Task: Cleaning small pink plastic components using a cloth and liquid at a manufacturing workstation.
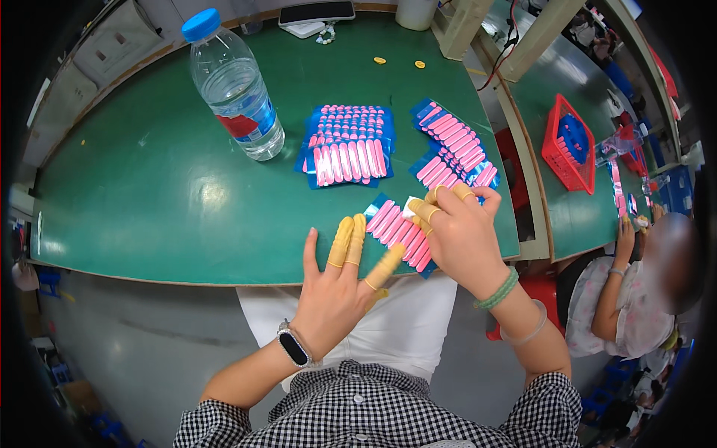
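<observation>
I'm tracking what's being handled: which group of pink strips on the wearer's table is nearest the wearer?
The sheet at the front edge of the table; the left stack and right pile lie farther back.

Bright light — glare on the green tabletop (149, 196), slight blur on the left hand (333, 305) — edges bowed.

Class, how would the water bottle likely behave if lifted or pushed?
The water bottle looks well filled, so it would probably feel heavy for its size. Standing tall on the green table, it may tip if pushed near its cap. Its clear, plastic-looking wall might give slightly if squeezed.
</observation>
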The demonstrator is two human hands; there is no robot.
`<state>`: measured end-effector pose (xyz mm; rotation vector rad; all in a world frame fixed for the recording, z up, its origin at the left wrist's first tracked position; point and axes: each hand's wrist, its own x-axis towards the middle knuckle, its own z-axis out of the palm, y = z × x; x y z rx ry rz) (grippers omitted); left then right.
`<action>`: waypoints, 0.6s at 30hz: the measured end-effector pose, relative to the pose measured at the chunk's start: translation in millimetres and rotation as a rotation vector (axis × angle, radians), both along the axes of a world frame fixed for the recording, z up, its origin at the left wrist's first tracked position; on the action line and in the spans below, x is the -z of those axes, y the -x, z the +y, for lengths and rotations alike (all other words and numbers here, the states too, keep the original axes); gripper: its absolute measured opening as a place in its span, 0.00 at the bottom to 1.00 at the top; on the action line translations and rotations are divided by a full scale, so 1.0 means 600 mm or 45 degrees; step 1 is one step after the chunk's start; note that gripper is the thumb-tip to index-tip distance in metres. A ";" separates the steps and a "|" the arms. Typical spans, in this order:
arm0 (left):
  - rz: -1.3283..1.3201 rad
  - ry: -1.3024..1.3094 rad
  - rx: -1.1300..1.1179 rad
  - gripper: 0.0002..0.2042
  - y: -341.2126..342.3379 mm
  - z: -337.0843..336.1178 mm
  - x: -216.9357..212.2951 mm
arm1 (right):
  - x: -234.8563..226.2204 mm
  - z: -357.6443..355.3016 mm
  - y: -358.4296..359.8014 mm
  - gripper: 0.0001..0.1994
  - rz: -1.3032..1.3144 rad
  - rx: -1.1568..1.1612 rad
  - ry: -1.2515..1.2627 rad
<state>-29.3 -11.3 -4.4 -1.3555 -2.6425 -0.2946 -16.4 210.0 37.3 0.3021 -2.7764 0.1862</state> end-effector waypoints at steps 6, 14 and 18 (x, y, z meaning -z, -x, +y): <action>0.027 -0.017 -0.079 0.38 -0.002 0.002 0.010 | 0.001 -0.031 -0.028 0.09 0.076 0.050 -0.161; -0.001 -0.017 -0.089 0.37 -0.001 0.002 0.011 | 0.008 -0.024 -0.036 0.06 0.113 0.084 -0.093; 0.021 -0.013 -0.079 0.38 -0.004 0.001 0.008 | -0.003 -0.019 -0.054 0.05 -0.025 -0.097 0.008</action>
